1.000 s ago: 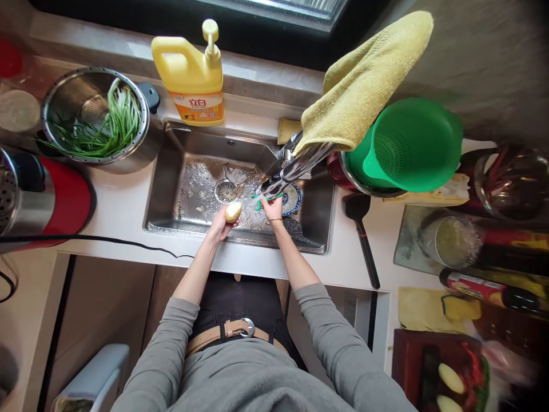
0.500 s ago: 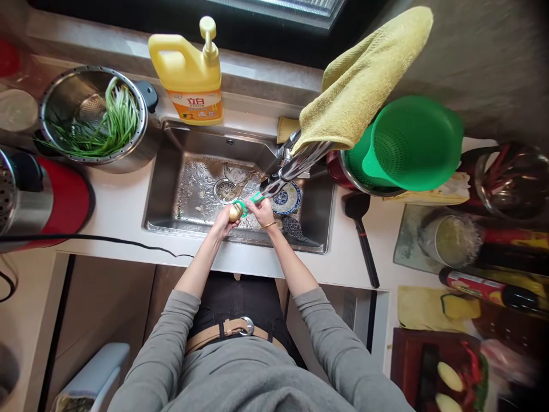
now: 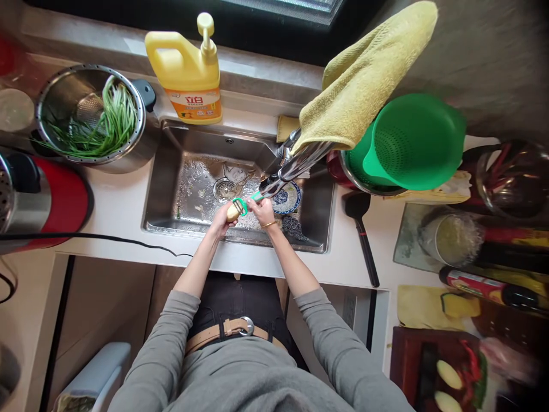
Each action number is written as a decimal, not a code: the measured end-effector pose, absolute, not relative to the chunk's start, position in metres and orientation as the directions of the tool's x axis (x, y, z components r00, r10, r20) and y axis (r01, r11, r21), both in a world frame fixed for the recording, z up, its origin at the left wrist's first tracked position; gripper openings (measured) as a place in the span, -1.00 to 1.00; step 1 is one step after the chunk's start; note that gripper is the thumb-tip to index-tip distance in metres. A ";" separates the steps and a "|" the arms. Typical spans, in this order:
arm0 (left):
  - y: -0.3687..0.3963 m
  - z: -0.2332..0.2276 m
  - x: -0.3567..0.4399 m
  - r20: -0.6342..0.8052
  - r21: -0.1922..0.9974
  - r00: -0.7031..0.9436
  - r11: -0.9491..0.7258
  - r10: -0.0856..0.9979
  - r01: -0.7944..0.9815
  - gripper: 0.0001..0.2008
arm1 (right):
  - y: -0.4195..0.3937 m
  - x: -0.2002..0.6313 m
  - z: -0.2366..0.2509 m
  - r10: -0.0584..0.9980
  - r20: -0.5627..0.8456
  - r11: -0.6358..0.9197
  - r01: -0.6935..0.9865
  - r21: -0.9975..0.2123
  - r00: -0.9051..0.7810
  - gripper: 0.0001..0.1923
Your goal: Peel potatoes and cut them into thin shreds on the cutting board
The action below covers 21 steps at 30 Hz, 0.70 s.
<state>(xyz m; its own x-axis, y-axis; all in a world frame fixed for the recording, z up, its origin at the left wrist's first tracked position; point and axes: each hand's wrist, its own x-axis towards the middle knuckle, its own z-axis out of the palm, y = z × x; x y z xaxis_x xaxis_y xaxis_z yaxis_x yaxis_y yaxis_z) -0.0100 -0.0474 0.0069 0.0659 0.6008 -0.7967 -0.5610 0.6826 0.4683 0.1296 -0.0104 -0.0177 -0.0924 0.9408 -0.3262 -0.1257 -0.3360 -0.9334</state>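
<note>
My left hand [image 3: 221,220] is closed around a pale potato [image 3: 233,213] over the front of the steel sink [image 3: 171,171]. In my right hand [image 3: 262,212] is a green peeler [image 3: 242,206], gripped by its handle, with its head against the potato's right side. Both hands are close together, below the faucet [image 3: 278,180]. The drain [image 3: 223,190] lies just beyond them, with scraps of peel around it. A blue-and-white plate [image 3: 287,197] and a dark mesh scrubber [image 3: 294,228] rest in the sink's right part.
A yellow cloth [image 3: 364,80] hangs over the faucet. Left stand a pot of green onions [image 3: 115,120] and a yellow detergent jug [image 3: 189,74]. To the right are a green colander [image 3: 420,143], a black spatula [image 3: 362,234] and a cutting board [image 3: 403,366] with vegetables. A black cord [image 3: 107,236] crosses the left counter.
The potato has tilted slightly in my left hand and the peeler's head has turned and shifted a little against it. The view has moved slightly; other things stay put.
</note>
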 end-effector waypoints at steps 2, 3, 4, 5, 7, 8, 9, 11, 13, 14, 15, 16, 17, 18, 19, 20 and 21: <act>-0.048 0.009 -0.012 -0.806 0.430 0.091 0.683 0.586 -0.590 -0.79 | -0.004 0.139 -0.028 0.939 -0.343 -0.337 -0.129 -0.933 0.026 -0.69; -0.048 0.010 -0.013 -0.809 0.403 0.113 0.684 0.577 -0.608 -0.77 | -0.001 0.143 -0.033 0.928 -0.361 -0.348 -0.135 -0.928 0.088 -0.68; -0.048 0.011 -0.014 -0.809 0.378 0.135 0.683 0.572 -0.625 -0.74 | 0.002 0.147 -0.037 0.914 -0.377 -0.354 -0.161 -0.921 0.151 -0.67; -0.048 0.012 -0.015 -0.811 0.357 0.149 0.680 0.566 -0.640 -0.69 | 0.003 0.149 -0.040 0.900 -0.391 -0.355 -0.196 -0.914 0.195 -0.67; -0.046 0.013 -0.014 -0.839 0.317 0.142 0.684 0.525 -0.657 -0.58 | 0.001 0.148 -0.040 0.887 -0.418 -0.360 -0.273 -0.892 0.197 -0.67; -0.046 0.012 -0.013 -0.860 0.295 0.133 0.693 0.492 -0.658 -0.52 | -0.003 0.145 -0.037 0.890 -0.426 -0.367 -0.304 -0.879 0.160 -0.67; -0.045 0.012 -0.011 -0.877 0.275 0.129 0.704 0.463 -0.655 -0.46 | -0.006 0.140 -0.033 0.897 -0.431 -0.381 -0.320 -0.867 0.101 -0.68; -0.044 0.010 -0.006 -0.891 0.252 0.138 0.723 0.433 -0.644 -0.43 | -0.014 0.131 -0.021 0.908 -0.418 -0.394 -0.314 -0.864 0.012 -0.69; -0.045 0.009 -0.001 -0.885 0.250 0.155 0.729 0.439 -0.637 -0.50 | -0.020 0.125 -0.008 0.923 -0.381 -0.381 -0.268 -0.885 -0.054 -0.71; -0.045 0.009 0.001 -0.881 0.254 0.157 0.728 0.446 -0.637 -0.54 | -0.021 0.124 -0.003 0.929 -0.359 -0.370 -0.240 -0.898 -0.088 -0.71; -0.046 0.008 0.002 -0.878 0.262 0.154 0.725 0.453 -0.637 -0.58 | -0.023 0.124 0.002 0.933 -0.339 -0.358 -0.211 -0.910 -0.123 -0.72; -0.046 0.008 0.003 -0.875 0.271 0.150 0.721 0.461 -0.638 -0.60 | -0.024 0.124 0.006 0.935 -0.320 -0.346 -0.187 -0.920 -0.154 -0.71; -0.046 0.008 0.004 -0.872 0.279 0.146 0.719 0.468 -0.637 -0.62 | -0.024 0.124 0.009 0.936 -0.304 -0.334 -0.171 -0.927 -0.179 -0.71; -0.047 0.008 0.004 -0.870 0.284 0.146 0.720 0.472 -0.633 -0.64 | -0.025 0.124 0.011 0.936 -0.291 -0.323 -0.161 -0.932 -0.196 -0.70; -0.047 0.007 0.004 -0.869 0.289 0.145 0.724 0.473 -0.627 -0.66 | -0.026 0.124 0.011 0.938 -0.279 -0.312 -0.156 -0.937 -0.204 -0.69; -0.047 0.007 0.004 -0.871 0.288 0.146 0.728 0.469 -0.622 -0.69 | -0.027 0.124 0.010 0.940 -0.268 -0.302 -0.152 -0.941 -0.210 -0.68; -0.047 0.006 0.004 -0.876 0.271 0.152 0.727 0.458 -0.631 -0.71 | -0.027 0.124 0.008 0.942 -0.257 -0.292 -0.147 -0.945 -0.216 -0.67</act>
